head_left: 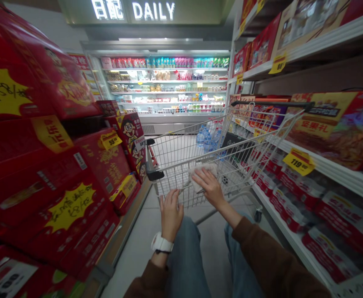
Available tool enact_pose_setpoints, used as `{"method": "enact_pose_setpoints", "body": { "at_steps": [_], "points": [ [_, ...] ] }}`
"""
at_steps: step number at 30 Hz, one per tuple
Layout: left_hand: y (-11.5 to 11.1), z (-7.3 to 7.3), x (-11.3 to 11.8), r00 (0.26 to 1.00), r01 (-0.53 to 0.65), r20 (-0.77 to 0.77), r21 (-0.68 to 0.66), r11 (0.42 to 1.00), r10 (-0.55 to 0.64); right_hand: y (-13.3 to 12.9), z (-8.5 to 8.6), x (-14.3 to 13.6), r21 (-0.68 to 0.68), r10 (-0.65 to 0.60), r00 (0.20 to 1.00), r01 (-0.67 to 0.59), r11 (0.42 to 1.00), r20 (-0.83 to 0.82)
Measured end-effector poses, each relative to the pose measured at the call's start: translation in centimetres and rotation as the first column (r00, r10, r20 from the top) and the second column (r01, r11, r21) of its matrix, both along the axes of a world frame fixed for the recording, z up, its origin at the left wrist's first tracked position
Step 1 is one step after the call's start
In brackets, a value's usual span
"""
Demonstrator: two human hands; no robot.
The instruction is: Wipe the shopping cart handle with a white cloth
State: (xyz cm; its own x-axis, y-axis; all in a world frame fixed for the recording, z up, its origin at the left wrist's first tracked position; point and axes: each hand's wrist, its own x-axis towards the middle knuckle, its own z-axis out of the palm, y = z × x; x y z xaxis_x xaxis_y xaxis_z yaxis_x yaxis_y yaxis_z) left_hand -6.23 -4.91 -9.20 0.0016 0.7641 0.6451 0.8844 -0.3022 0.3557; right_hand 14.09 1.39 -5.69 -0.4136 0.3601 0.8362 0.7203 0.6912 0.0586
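A grey wire shopping cart (181,165) stands across the aisle right in front of my knees. My right hand (211,186) presses a crumpled white cloth (212,167) against the near side of its basket, fingers spread over the cloth. Lower and to the left, my left hand (171,207) touches the basket wires with its fingertips, fingers mostly stretched and thumb apart. A white watch (162,243) is on the left wrist. The cart's black-capped corner (154,174) is just above my left hand. What lies under the cloth is hidden.
Stacked red gift boxes (103,157) line the left side close by. On the right, a white shelf (330,159) carries boxed and bagged goods with yellow price tags. Behind the cart are blue-tinted water bottles (204,136) and a lit refrigerated display (165,91). A cart wheel (257,213) rests near the right shelf.
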Motion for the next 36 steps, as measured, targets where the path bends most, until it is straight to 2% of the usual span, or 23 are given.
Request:
{"method": "enact_pose_setpoints", "body": {
  "at_steps": [3,5,7,11,13,15,17,19,21,23,27,29,31,33,36],
  "points": [
    [-0.1,0.2,-1.1,0.999,-0.044,-0.008,0.027,0.999,0.044,0.0,-2.4,0.0,-0.022,0.012,0.999,-0.011,1.000,0.043],
    [-0.1,0.4,-1.8,0.996,-0.085,-0.009,0.040,0.996,0.086,-0.4,-3.3,-0.1,-0.040,0.022,0.998,-0.020,0.999,0.064],
    [0.0,0.4,-2.3,0.993,-0.114,-0.018,0.042,0.993,0.115,-0.9,-3.1,-0.5,-0.042,0.026,0.998,-0.024,0.999,0.055],
    [-0.1,-0.1,-2.3,0.990,-0.131,-0.049,0.034,0.991,0.133,-0.7,-0.9,-1.6,-0.019,0.010,1.000,-0.010,1.000,0.013],
    [-0.1,-0.4,-2.0,0.987,-0.147,-0.059,0.027,0.989,0.149,-0.2,-0.4,-2.1,-0.010,0.000,1.000,0.000,1.000,0.003],
    [-0.2,-0.5,-1.8,0.985,-0.160,-0.066,0.016,0.987,0.161,0.2,-0.9,-2.4,-0.002,-0.004,1.000,0.004,1.000,-0.008],
    [-0.2,-0.5,-1.7,0.984,-0.163,-0.071,0.007,0.987,0.164,0.4,-2.1,-2.6,-0.008,-0.003,1.000,0.003,1.000,-0.015],
    [-0.1,-0.4,-1.7,0.985,-0.161,-0.069,0.003,0.987,0.161,0.1,-3.3,-2.8,-0.028,-0.003,1.000,0.002,1.000,-0.014],
    [0.0,-0.2,-1.8,0.985,-0.160,-0.061,0.001,0.987,0.160,-0.5,-3.6,-3.0,-0.053,-0.001,1.000,0.001,0.999,-0.010],
    [0.0,-0.2,-1.9,0.986,-0.157,-0.056,-0.002,0.988,0.157,-1.1,-3.0,-3.3,-0.063,0.002,1.000,-0.004,0.998,-0.023],
    [0.0,-0.8,-2.2,0.983,-0.172,-0.058,0.012,0.985,0.172,-1.2,-0.5,-4.1,-0.034,0.017,0.997,-0.020,0.999,-0.070],
    [0.0,-1.1,-2.5,0.980,-0.187,-0.061,0.020,0.982,0.188,-0.7,-0.3,-4.4,-0.016,0.021,0.997,-0.022,1.000,-0.069],
    [0.0,-1.3,-2.7,0.979,-0.186,-0.077,0.015,0.982,0.187,-0.2,-1.4,-4.5,-0.011,0.024,0.998,-0.025,1.000,-0.049],
    [0.0,-1.2,-3.0,0.979,-0.178,-0.097,0.003,0.984,0.178,0.0,-3.2,-4.5,-0.021,0.031,0.999,-0.032,0.999,-0.023],
    [0.0,-0.8,-3.2,0.979,-0.176,-0.108,-0.009,0.984,0.174,-0.5,-5.0,-4.7,-0.057,0.028,0.999,-0.028,0.998,-0.016]
  ]
}}
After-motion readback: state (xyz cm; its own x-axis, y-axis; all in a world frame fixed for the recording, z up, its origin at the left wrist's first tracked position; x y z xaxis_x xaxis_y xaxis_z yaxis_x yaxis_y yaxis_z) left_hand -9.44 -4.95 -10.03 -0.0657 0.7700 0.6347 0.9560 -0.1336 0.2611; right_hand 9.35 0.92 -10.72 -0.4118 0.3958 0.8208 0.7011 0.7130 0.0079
